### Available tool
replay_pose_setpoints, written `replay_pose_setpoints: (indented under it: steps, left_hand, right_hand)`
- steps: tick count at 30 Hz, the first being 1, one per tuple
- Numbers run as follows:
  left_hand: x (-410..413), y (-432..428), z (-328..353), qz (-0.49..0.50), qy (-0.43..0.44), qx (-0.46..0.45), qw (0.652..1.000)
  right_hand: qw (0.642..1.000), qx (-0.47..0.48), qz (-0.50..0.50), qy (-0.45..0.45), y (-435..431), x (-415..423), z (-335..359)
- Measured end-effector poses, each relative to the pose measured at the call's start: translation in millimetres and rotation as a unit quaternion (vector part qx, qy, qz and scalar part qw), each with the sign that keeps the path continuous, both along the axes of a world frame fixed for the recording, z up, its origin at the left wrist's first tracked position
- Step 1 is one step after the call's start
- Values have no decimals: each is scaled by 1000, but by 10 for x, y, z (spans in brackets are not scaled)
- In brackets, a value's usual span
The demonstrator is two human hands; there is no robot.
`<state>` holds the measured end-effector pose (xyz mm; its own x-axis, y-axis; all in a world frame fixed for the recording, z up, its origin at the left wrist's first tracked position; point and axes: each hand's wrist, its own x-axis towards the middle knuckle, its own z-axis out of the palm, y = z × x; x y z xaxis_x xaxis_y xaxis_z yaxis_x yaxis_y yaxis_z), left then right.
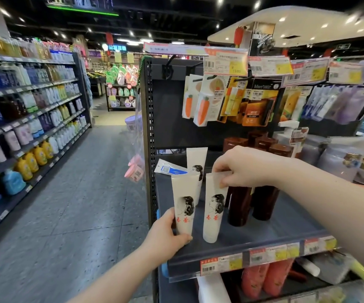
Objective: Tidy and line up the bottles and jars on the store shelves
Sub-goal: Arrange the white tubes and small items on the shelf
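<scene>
Grey shelf (286, 224), end of aisle, taken as reference.

- White tubes printed with a woman's head: three, all standing cap-down at the shelf's left end.
  - Front-left tube (184, 206): near the shelf's front left corner. The left hand (165, 235) grasps its lower part, thumb across the front, and hides the cap.
  - Front-right tube (214, 213): just beside the first, toward the shelf's middle, cap on the shelf. The right hand (242, 169) pinches its top seam between thumb and fingers.
  - Rear tube (196, 158): further back on the shelf, with its lower half hidden behind the front pair.
- Blue-and-white tube (171, 168): one, lying flat at the shelf's back left, partly covered by the front-left tube.
- Brown bottles (239, 206): two, upright near the shelf's middle. The right hand and forearm cover their tops.
- Brown containers (264, 143): several at the back of the shelf; the count is unclear.
- Price labels (270, 255): a row along the shelf's front edge, print too blurred to read.
- Red bottles (253, 278): two below the shelf, upper parts cut off by its edge.
- Carrot packets (203, 108): two, hanging above the shelf.
</scene>
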<state>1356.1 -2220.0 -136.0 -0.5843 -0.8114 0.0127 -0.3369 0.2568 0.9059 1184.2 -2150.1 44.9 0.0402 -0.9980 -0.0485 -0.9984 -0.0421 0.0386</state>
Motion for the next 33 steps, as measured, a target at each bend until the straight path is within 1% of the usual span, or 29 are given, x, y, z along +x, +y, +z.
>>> replay_pose_setpoints:
  steps: [3,7,9,11,14,18,19,23,28,33]
  left_hand:
    - [5,-6,9,-4,9,-1,1000]
    - [-1,-26,18,-1,27,7,1000]
    - [-3,-39,36,1,33,4,999]
    - [1,-45,64,-2,29,-2,1000]
    - [11,-49,74,-11,14,-9,1000]
    - [23,-52,63,-9,11,-3,1000]
    - [22,-54,63,-9,9,-2,1000]
    - [3,-59,72,-11,6,2,1000]
    - [12,-54,74,-12,6,2,1000]
    - [18,-55,72,-12,7,-7,1000]
  right_hand:
    - [1000,3,-4,-15,-11,-7,4]
    - [997,2,-2,-72,-52,-22,76]
    - [992,-49,0,-117,-132,-40,158]
    - [985,-106,0,-135,-261,-77,240]
    - [987,-127,-1,-101,-512,-127,262]
    - [997,-73,-22,-15,-815,-162,118]
    - [997,-65,-26,-12,-869,-165,80]
    - [997,-45,-33,-47,-992,-184,-3]
    - [999,-26,-17,-14,-950,-208,72]
    - [1000,-5,-8,-3,-819,-197,134]
